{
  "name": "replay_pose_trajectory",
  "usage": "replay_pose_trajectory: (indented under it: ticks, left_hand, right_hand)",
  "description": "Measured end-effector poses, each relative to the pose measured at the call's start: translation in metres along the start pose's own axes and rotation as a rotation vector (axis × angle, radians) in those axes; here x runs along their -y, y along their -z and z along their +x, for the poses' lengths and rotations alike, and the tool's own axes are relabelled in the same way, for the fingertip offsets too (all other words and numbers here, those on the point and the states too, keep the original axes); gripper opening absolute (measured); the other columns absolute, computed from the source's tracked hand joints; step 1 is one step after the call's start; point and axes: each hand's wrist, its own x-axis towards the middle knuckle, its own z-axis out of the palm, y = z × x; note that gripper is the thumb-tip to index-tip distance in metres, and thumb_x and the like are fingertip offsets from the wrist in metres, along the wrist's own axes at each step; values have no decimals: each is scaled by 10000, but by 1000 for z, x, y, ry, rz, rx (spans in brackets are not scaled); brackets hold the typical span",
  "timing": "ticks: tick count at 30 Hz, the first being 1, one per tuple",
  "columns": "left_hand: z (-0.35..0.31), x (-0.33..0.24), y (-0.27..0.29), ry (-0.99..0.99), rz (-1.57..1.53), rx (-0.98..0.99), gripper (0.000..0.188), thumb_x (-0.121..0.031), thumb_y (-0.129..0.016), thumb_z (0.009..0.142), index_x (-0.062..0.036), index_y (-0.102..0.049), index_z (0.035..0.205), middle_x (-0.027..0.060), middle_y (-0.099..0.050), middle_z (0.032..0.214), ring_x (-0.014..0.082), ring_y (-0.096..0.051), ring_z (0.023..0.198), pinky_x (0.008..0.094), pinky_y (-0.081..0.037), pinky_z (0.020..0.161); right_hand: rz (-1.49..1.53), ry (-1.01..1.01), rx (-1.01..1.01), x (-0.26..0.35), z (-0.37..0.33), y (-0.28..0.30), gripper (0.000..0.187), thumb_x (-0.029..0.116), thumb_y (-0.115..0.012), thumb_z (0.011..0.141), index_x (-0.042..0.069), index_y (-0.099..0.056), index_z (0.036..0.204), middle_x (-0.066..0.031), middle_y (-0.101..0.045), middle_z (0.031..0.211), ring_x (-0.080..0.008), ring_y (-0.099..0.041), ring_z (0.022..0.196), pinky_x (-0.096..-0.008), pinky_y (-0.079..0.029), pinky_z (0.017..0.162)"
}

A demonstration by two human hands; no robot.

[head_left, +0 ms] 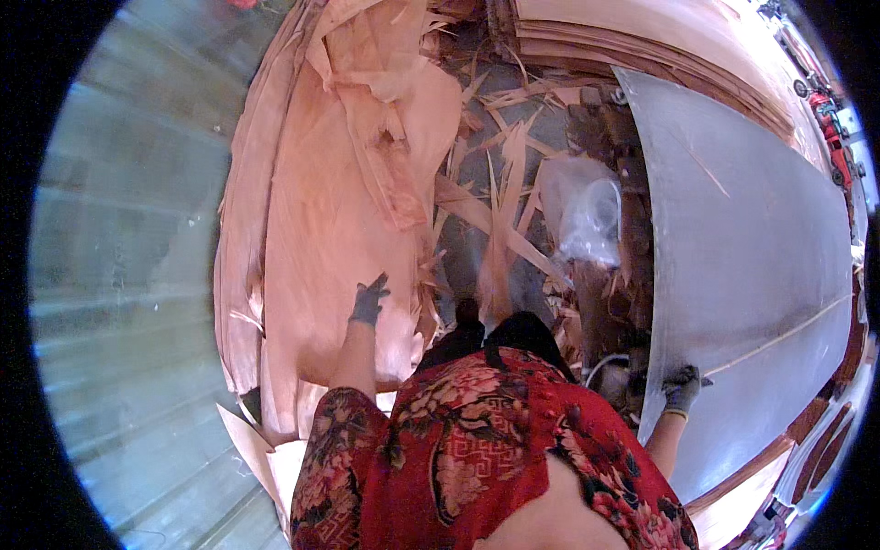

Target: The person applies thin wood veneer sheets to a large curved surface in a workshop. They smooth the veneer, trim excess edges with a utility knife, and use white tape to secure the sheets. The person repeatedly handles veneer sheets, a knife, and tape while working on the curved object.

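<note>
My left hand (369, 301), in a grey glove, hovers over or rests on a stack of thin wood veneer sheets (312, 229); its fingers are apart and it holds nothing. A torn, crumpled veneer piece (390, 165) lies farther up that stack. On the right, my gloved right hand (683, 388) is closed on the near end of a long thin stick (779, 335). The stick reaches across a smooth grey sheet-topped table (742, 211) toward its far right edge. How the fingers wrap the stick is partly hidden.
Veneer scraps (509, 192) litter the floor between stack and table. Clear plastic wrapping (591, 215) lies beside the table's dark side. Another veneer stack (642, 46) stands at the back right. A corrugated metal wall (137, 275) runs along the left; red machinery (834, 137) sits far right.
</note>
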Motion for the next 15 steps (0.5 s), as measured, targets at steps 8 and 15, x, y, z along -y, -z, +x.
replay_pose_trajectory:
  ticks: [8, 15]
  left_hand:
    - [102, -104, -84, 500, -607, -469, 1066, -774, -582, 551, -247, -190, 1391, 237, -321, 1346, 410, -330, 1171, 467, -329, 907]
    - [212, -95, -70, 101, -1010, -467, 777, -714, -512, 687, -171, -469, 1241, 89, -479, 1245, 280, -460, 1083, 445, -379, 925]
  right_hand:
    - [-161, -269, 314, 34, 31, 31, 241, 278, -470, 803, 131, -661, 788, -59, -653, 852, -230, -606, 814, -375, -448, 710]
    - [-476, -208, -564, 36, 43, -47, 197, 293, -461, 799, 167, -544, 671, -21, -541, 703, -200, -514, 638, -334, -392, 565]
